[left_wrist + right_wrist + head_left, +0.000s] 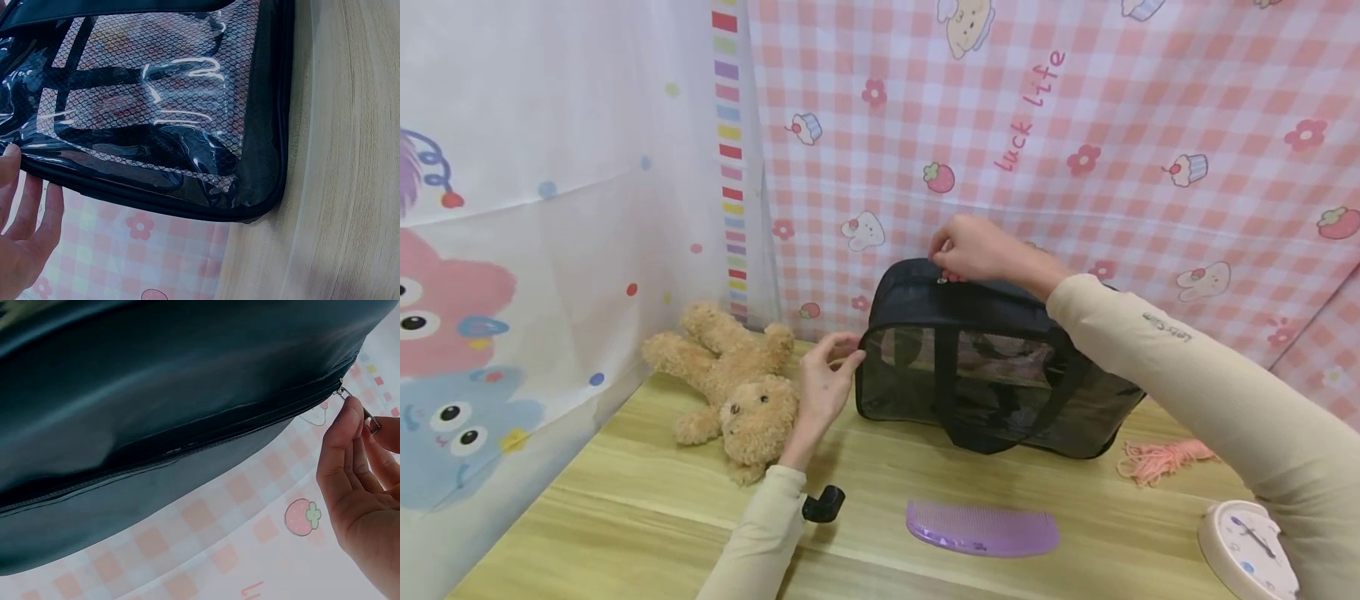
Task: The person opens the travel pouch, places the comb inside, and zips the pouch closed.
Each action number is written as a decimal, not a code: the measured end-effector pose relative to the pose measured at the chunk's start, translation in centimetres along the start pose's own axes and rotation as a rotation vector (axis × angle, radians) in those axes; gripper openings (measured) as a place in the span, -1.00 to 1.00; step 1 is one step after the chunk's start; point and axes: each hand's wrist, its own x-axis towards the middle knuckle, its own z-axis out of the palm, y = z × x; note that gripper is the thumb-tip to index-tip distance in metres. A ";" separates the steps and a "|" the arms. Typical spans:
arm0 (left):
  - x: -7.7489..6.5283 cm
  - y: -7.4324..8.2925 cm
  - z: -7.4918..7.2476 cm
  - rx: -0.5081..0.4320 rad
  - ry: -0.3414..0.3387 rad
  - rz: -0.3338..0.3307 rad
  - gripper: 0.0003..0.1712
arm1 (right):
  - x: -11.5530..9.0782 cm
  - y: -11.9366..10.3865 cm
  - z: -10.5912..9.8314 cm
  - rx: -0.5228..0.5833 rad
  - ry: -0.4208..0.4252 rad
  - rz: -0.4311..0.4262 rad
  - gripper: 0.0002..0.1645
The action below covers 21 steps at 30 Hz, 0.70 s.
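Observation:
A black bag (1000, 392) with clear front panels and black straps stands upright on the table. At its upper left edge my left hand (829, 379) pinches the piping, thumb on the front and fingers behind, as the left wrist view shows (31, 219). Above the bag's top, my right hand (977, 250) pinches a small metal zipper pull (359, 409) between thumb and fingers. From that slider, the zipper (169, 453) runs along the black top panel. White mesh shows through the clear panel (156, 94).
A tan teddy bear (737, 383) lies left of the bag. In front are a purple comb (981, 529) and, near my left wrist, a black piece (823, 504). Pink yarn (1165, 458) and a white clock (1247, 546) lie to the right. A checked curtain (1037, 108) hangs behind.

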 end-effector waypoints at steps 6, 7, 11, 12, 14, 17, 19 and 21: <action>-0.1 -0.1 0.1 0.003 0.005 -0.001 -0.82 | 0.6 -0.7 0.3 0.000 -0.003 -0.028 -0.69; 0.0 -0.1 0.1 0.002 0.004 0.000 -0.82 | 0.7 -0.9 0.3 -0.005 -0.003 -0.029 -0.70; -0.1 -0.1 0.2 0.001 -0.001 0.004 -0.82 | 1.0 -1.2 0.6 -0.016 -0.005 -0.019 -0.72; -0.1 -0.1 0.3 -0.002 -0.002 0.006 -0.82 | 1.1 -1.2 0.6 -0.015 -0.007 -0.014 -0.72; -0.2 -0.1 0.3 -0.004 -0.002 0.007 -0.82 | 1.1 -1.3 0.7 -0.012 -0.017 -0.005 -0.72; -0.2 -0.1 0.3 -0.002 0.002 0.014 -0.82 | 0.9 -1.2 0.5 -0.002 -0.037 0.002 -0.71; -0.1 -0.1 0.2 0.001 0.003 0.020 -0.82 | 0.6 -1.2 0.3 0.006 -0.049 -0.006 -0.71; -0.1 -0.2 0.1 0.002 0.003 0.025 -0.82 | 0.4 -1.1 0.1 0.010 -0.056 -0.022 -0.72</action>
